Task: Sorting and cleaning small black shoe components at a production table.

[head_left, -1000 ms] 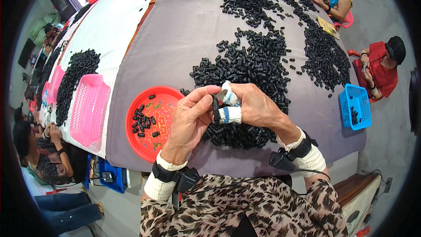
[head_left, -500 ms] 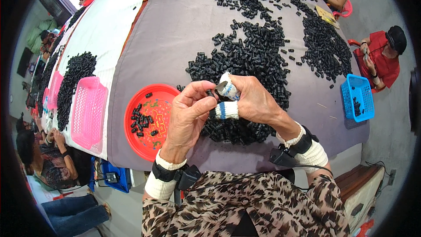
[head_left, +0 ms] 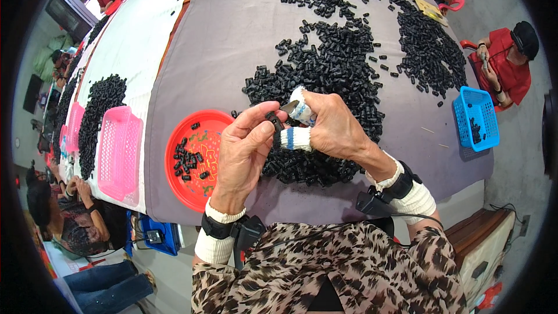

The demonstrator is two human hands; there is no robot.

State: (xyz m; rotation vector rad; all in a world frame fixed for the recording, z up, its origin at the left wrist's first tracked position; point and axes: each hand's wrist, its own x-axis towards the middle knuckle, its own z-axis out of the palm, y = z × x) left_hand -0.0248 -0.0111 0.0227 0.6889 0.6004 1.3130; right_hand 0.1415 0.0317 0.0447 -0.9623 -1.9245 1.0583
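Between the thumb and fingertips of my left hand (head_left: 244,148) is a small black ribbed cylindrical part (head_left: 274,120), tilted. My right hand (head_left: 340,125) is closed around a small knife whose short metal blade (head_left: 289,106) points toward that part; its handle is hidden. White knitted covers with blue marks (head_left: 297,138) wrap the thumb and forefinger of this hand. Whether the blade touches the part, I cannot tell. Beneath and beyond both hands spreads a big heap of similar black parts (head_left: 325,64). Left of my left hand, a round red tray (head_left: 172,168) holds several loose ones.
Pink baskets (head_left: 119,157) stand on the white cloth to the left, beside another black heap (head_left: 103,102). At the right table edge sits a blue basket (head_left: 494,122) with some parts inside. Other people sit around the table, including a person in red (head_left: 505,70) at the right.
My left hand has turned the black part, so more of it shows. The blade has tilted and more of its length is visible. The whole view has shifted slightly.
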